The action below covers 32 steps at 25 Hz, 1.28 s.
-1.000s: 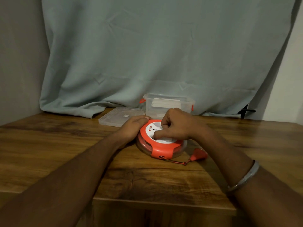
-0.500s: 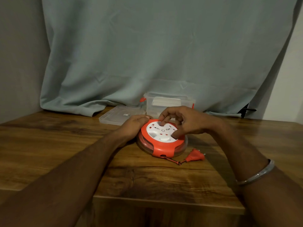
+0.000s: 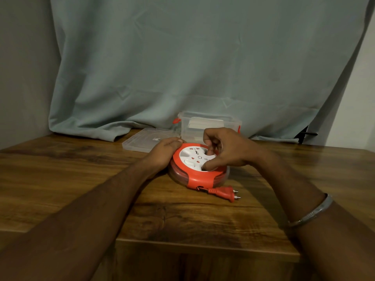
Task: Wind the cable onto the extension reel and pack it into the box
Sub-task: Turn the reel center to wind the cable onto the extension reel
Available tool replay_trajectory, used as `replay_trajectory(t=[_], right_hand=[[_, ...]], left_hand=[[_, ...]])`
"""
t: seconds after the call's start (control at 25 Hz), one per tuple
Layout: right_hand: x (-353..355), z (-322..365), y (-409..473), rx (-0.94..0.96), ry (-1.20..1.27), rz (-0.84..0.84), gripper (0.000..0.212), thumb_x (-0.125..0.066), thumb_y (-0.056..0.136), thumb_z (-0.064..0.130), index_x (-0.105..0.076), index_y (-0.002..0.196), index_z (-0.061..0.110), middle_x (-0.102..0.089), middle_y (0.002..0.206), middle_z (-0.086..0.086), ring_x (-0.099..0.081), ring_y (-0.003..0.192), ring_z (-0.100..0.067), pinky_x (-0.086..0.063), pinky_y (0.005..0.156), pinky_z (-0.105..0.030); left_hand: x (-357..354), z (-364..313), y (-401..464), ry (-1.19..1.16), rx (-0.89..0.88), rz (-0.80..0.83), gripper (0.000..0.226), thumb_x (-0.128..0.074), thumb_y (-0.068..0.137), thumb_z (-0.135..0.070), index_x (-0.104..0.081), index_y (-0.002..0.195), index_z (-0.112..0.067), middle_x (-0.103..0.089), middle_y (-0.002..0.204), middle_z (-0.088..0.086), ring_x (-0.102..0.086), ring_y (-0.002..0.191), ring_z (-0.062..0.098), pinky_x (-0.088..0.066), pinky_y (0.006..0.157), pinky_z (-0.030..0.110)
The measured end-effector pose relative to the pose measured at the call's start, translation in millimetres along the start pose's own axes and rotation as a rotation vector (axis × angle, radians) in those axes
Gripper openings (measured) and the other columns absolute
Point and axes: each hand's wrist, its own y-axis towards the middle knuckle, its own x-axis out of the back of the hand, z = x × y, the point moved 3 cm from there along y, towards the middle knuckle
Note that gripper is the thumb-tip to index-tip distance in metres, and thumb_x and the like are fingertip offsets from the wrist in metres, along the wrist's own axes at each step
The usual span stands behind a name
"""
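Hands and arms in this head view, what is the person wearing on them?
Both forearms are bare, with no sleeves in sight and no gloves on the left hand or right hand. The only thing worn is a plain silver bangle round the right forearm. No rings or watch can be made out.

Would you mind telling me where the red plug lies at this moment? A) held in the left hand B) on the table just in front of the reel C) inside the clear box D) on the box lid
B: the red plug lies on the table at the near side of the reel, joined by a short bit of cable, and neither hand touches it.
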Motion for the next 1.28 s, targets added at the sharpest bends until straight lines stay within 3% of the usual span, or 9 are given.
replay_trajectory(t=[0.2,0.36,0.52,0.64,0.72,0.92,1.08,1.2,1.28], right_hand=[[-4,1,2,-0.024,-0.059,-0.012,0.039,-0.090,0.064,0.038,-0.055,0.071,0.021,-0.070,0.075,0.000,-0.069,0.087,-0.020,-0.045,0.059,-0.041],[-6,5,5,-0.032,-0.099,-0.044,0.043,-0.084,0.057,0.049,-0.052,0.060,0.021,-0.061,0.061,-0.005,-0.064,0.075,-0.026,-0.037,0.056,-0.039],[-7,6,5,-0.088,-0.119,-0.064,0.045,-0.087,0.058,0.047,-0.053,0.052,0.019,-0.050,0.046,0.008,-0.055,0.059,-0.012,-0.039,0.055,-0.035],[-10,8,8,-0.121,-0.112,-0.075,0.047,-0.085,0.059,0.050,-0.053,0.045,0.018,-0.051,0.039,0.009,-0.059,0.058,-0.013,-0.045,0.055,-0.036],[-11,10,10,-0.150,-0.129,-0.101,0.047,-0.085,0.060,0.053,-0.055,0.045,0.020,-0.054,0.041,0.009,-0.061,0.058,-0.014,-0.050,0.057,-0.037],[-15,11,13,-0.211,-0.177,-0.109,0.044,-0.083,0.064,0.062,-0.065,0.064,0.022,-0.066,0.064,0.005,-0.070,0.073,-0.016,-0.054,0.061,-0.034],[-17,12,14,-0.215,-0.196,-0.105,0.050,-0.080,0.063,0.065,-0.073,0.067,0.016,-0.070,0.064,0.000,-0.071,0.069,-0.016,-0.052,0.058,-0.034],[-18,9,13,-0.221,-0.160,-0.086,0.058,-0.074,0.052,0.071,-0.075,0.063,0.015,-0.072,0.061,0.000,-0.072,0.067,-0.016,-0.060,0.061,-0.041],[-16,3,12,-0.182,-0.093,-0.034,0.055,-0.077,0.055,0.070,-0.074,0.062,0.015,-0.073,0.061,0.002,-0.073,0.066,-0.014,-0.058,0.060,-0.040]], left_hand=[[0,0,-1,0.003,0.007,-0.003,0.029,-0.039,0.105,-0.023,-0.066,0.094,-0.027,-0.070,0.091,-0.006,-0.067,0.083,0.007,-0.050,0.064,0.013],[0,2,1,-0.007,0.000,-0.009,0.030,-0.040,0.105,-0.021,-0.069,0.099,-0.019,-0.072,0.096,0.002,-0.068,0.087,0.015,-0.053,0.073,0.021],[0,5,4,0.002,-0.005,-0.014,0.032,-0.040,0.104,-0.019,-0.070,0.108,-0.008,-0.073,0.101,0.010,-0.069,0.093,0.023,-0.054,0.084,0.032],[-1,5,5,0.024,-0.011,-0.019,0.032,-0.039,0.105,-0.019,-0.069,0.108,-0.010,-0.072,0.100,0.008,-0.068,0.091,0.020,-0.054,0.080,0.027],[-1,5,5,0.038,-0.012,-0.021,0.034,-0.037,0.106,-0.020,-0.068,0.110,-0.009,-0.072,0.101,0.008,-0.068,0.090,0.018,-0.053,0.075,0.023],[-1,7,7,0.012,-0.015,-0.028,0.035,-0.038,0.105,-0.018,-0.069,0.112,-0.004,-0.072,0.104,0.013,-0.068,0.096,0.026,-0.054,0.082,0.030],[-1,8,6,0.013,-0.014,-0.015,0.034,-0.039,0.104,-0.019,-0.070,0.110,-0.006,-0.073,0.103,0.011,-0.069,0.096,0.026,-0.055,0.082,0.030],[-1,6,4,0.025,-0.001,0.001,0.030,-0.039,0.105,-0.021,-0.069,0.106,-0.014,-0.072,0.098,0.003,-0.068,0.089,0.017,-0.055,0.074,0.020],[-1,7,4,0.041,0.007,0.015,0.030,-0.040,0.105,-0.024,-0.069,0.106,-0.018,-0.072,0.098,0.001,-0.069,0.089,0.016,-0.055,0.073,0.020]])
